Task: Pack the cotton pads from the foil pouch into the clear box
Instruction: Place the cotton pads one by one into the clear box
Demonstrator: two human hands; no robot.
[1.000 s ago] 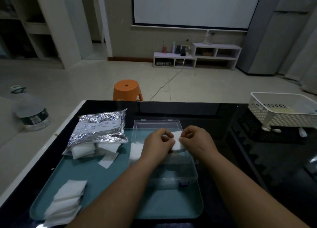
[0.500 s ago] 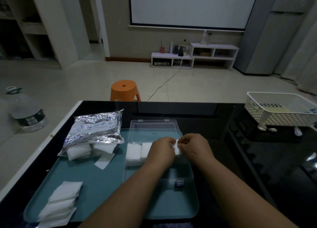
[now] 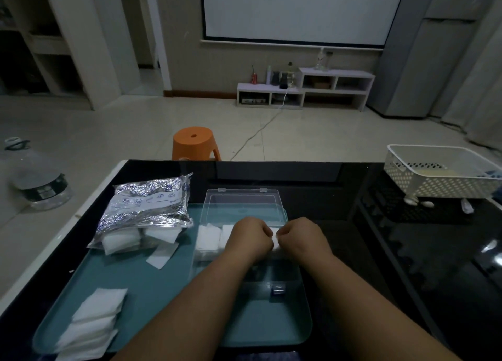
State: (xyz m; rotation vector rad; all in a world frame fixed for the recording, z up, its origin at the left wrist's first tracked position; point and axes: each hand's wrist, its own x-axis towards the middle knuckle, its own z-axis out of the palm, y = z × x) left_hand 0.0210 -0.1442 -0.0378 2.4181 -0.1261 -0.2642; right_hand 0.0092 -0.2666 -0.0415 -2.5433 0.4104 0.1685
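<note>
A clear box point(image 3: 288, 275) with its lid point(image 3: 243, 203) laid back rests on a teal tray point(image 3: 152, 282). My left hand point(image 3: 251, 238) and my right hand point(image 3: 301, 237) sit side by side inside the box, both pinching one white cotton pad point(image 3: 275, 242) low against the box floor. Two more pads point(image 3: 209, 238) lie flat in the box's left part. The crinkled foil pouch point(image 3: 148, 206) lies on the tray's far left, with white pads point(image 3: 122, 241) showing at its open near end. One loose pad point(image 3: 162, 254) lies just in front of it.
A stack of white pads point(image 3: 92, 320) sits at the tray's near left corner. A white perforated basket point(image 3: 440, 173) stands on the black table at the far right. An orange stool point(image 3: 194, 143) is beyond the table's far edge, and a water jug point(image 3: 35, 181) on the floor to the left.
Both hands have lowered the pad from above the lid area down into the box, closer to me. Two pads at the box's left now show beside my left hand.
</note>
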